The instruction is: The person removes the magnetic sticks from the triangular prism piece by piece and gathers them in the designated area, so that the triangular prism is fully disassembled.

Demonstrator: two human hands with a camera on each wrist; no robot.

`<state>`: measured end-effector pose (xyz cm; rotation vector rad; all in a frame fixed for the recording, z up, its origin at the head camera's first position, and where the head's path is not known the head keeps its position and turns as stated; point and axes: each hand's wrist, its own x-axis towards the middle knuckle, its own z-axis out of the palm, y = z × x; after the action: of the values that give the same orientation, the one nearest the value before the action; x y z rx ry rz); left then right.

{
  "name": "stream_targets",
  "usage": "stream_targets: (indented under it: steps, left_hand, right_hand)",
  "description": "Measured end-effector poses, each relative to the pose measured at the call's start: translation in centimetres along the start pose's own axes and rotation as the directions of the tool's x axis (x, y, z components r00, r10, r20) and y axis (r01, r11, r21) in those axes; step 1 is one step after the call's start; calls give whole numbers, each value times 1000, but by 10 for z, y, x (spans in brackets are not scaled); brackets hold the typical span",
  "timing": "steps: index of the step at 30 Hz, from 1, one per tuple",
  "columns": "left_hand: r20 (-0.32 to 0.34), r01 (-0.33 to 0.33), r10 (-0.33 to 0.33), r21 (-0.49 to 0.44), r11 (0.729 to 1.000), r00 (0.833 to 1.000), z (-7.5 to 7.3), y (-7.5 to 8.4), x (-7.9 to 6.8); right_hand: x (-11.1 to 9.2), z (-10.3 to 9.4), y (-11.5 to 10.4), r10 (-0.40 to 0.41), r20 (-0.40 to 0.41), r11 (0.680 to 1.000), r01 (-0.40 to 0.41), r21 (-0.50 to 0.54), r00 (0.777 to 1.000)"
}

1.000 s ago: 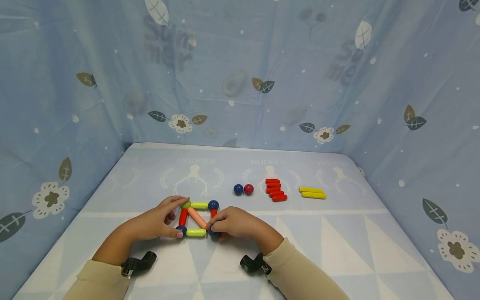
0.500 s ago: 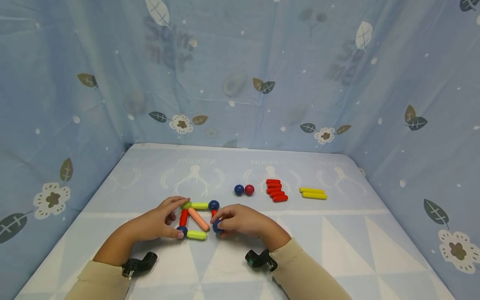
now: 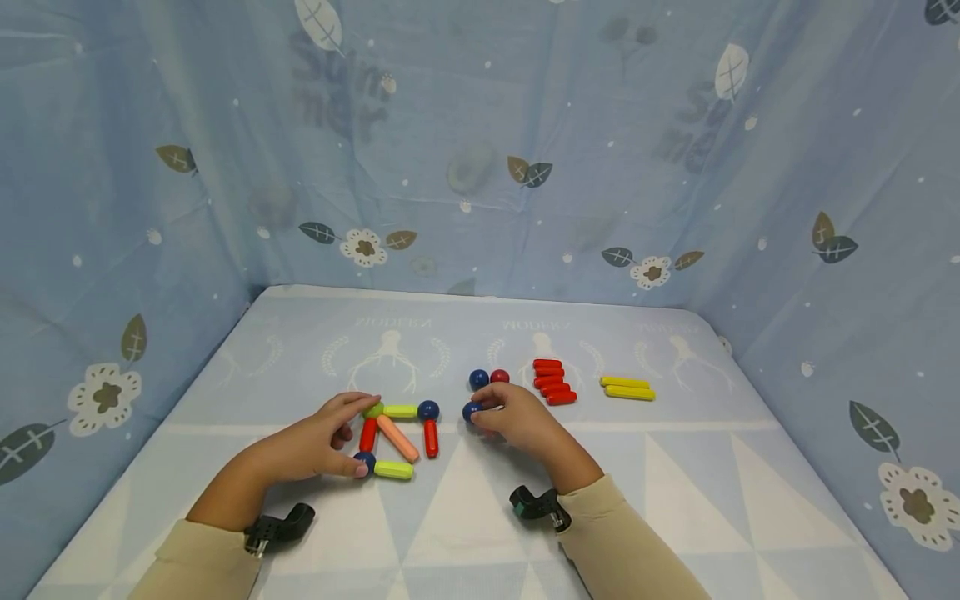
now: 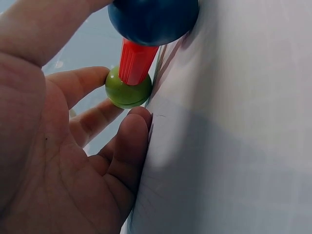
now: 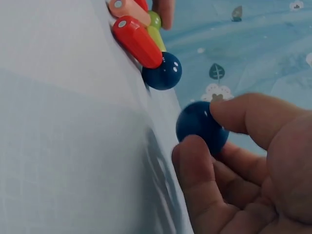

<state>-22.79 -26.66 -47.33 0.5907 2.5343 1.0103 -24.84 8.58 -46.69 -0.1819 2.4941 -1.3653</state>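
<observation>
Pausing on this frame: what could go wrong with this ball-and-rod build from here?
The right hand pinches a blue ball in its fingertips; it could slip and roll away.

The orange rod, near lime rod and right-side red rod each have an end without a ball, so a brush might knock them askew.

The left hand holds the green ball; a jerk might break that corner.

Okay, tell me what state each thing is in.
Right hand: pinching a blue ball
Left hand: touching green ball
Peach stick: near end free
Near lime stick: right end free
Middle red stick: near end free
Five red sticks: lying grouped
Yellow sticks: lying paired
Red ball: partly hidden
</observation>
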Motion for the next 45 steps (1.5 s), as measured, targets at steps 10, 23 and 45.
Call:
stream_targets:
  steps: [10, 23, 45]
  left_hand:
    - [11, -9, 9, -6, 1000, 1000, 0, -1, 1]
    - [5, -4, 4, -1, 1000, 1000, -2, 0, -1]
    - [0, 1, -1, 34, 999, 1000, -1, 2, 1]
  right_hand:
    - [2, 4, 0, 63, -170, 990, -82, -112, 983]
    - [7, 9, -2, 42, -269, 985, -85, -152, 962]
    - [-15, 27, -29, -184, 183, 942, 227, -247, 966]
